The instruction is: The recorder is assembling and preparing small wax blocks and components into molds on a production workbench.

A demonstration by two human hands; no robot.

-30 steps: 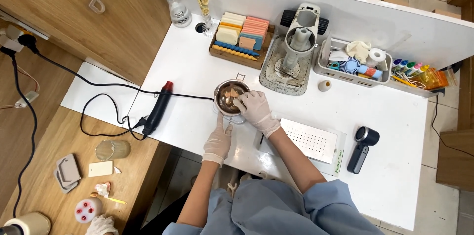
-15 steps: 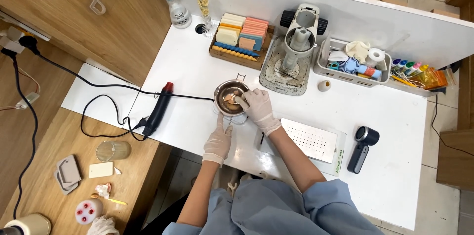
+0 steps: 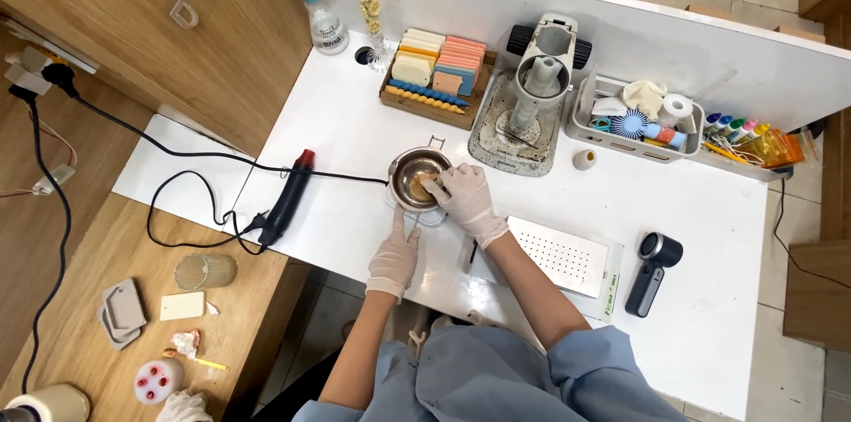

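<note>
A small metal pot (image 3: 409,175) with brownish contents stands on the white table (image 3: 355,134) in front of me. My right hand (image 3: 464,199), in a white glove, reaches over the pot's right rim with its fingers bent into it; whether it holds a small tool I cannot tell. My gloved left hand (image 3: 394,255) rests on the table just below the pot, its fingers touching the pot's handle or base.
A black heat gun (image 3: 287,199) with a cord lies left of the pot. Behind it are a wooden tray of coloured blocks (image 3: 433,74), a grey press machine (image 3: 530,107) and a white basket of supplies (image 3: 635,121). A perforated white plate (image 3: 567,258) and a black handheld device (image 3: 651,269) lie to the right.
My right hand has shifted slightly inside the pot. The left hand and the pot stay where they were.
</note>
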